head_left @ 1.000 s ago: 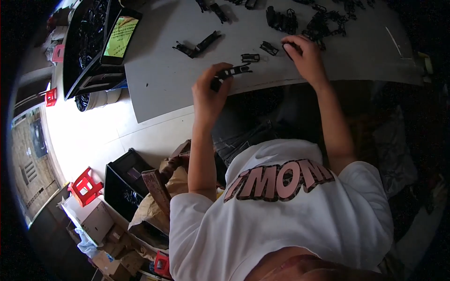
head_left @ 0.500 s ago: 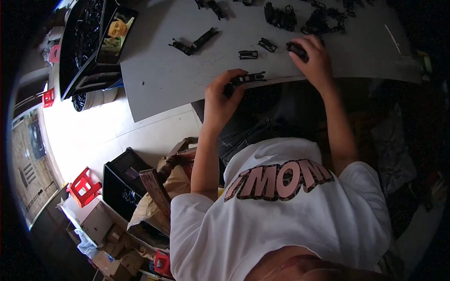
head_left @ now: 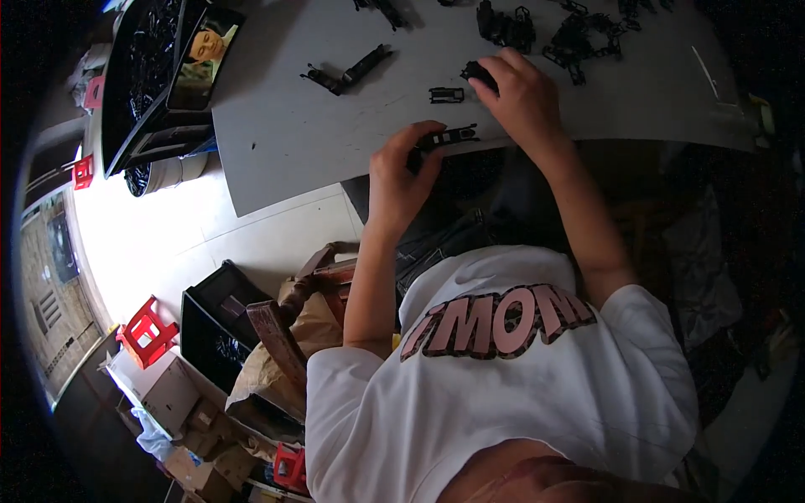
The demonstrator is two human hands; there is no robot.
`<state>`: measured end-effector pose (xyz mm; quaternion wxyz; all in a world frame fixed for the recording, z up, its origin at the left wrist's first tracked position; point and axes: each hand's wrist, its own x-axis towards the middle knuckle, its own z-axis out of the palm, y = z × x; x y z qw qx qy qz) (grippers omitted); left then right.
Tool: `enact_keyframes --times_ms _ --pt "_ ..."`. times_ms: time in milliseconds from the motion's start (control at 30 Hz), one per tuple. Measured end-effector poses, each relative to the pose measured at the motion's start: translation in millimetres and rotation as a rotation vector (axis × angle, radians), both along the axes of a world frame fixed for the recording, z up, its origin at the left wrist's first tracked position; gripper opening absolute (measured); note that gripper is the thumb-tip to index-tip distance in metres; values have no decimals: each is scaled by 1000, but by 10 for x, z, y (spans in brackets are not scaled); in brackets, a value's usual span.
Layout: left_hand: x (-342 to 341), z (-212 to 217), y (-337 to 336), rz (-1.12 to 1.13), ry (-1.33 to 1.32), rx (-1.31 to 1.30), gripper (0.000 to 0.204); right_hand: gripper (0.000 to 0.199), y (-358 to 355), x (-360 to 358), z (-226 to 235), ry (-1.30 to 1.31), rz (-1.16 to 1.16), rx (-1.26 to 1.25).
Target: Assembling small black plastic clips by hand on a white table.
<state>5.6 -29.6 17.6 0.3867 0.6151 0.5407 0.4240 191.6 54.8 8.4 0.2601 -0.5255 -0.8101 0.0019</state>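
Observation:
My left hand (head_left: 401,172) is closed around a narrow black plastic part (head_left: 457,134), one end of which sticks out to the right past the fingertips, by the table's near edge. Above and to its right, my right hand (head_left: 524,94) has its thumb and fingers closed on a small black plastic piece (head_left: 476,72) at the tabletop. The fingers cover most of that piece. Between the hands lies another small black rectangular frame piece (head_left: 446,95). Farther left rests a longer, bent black part (head_left: 345,74) that looks like joined pieces.
Piles of black parts (head_left: 506,27) lie at the far side of the grey table (head_left: 277,151). At left, a phone (head_left: 204,63) showing a video leans on a black bin (head_left: 138,92) of parts. A wooden chair (head_left: 277,331), a black crate (head_left: 220,302) and a red stool (head_left: 147,334) stand lower left.
My right hand has moved left, from beside the small black piece to over it. My left hand keeps its hold on the narrow part, nearly still.

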Motion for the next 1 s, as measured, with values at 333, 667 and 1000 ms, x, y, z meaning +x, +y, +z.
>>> enact_keyframes --times_ms 333,667,1000 --pt "11 -9 11 11 20 -12 29 27 38 -62 31 -99 13 -91" --pt "19 -27 0 59 -1 -70 29 28 -192 44 273 155 228 -248" --pt "69 -23 11 36 -55 -59 32 31 -331 -30 380 167 421 -363"
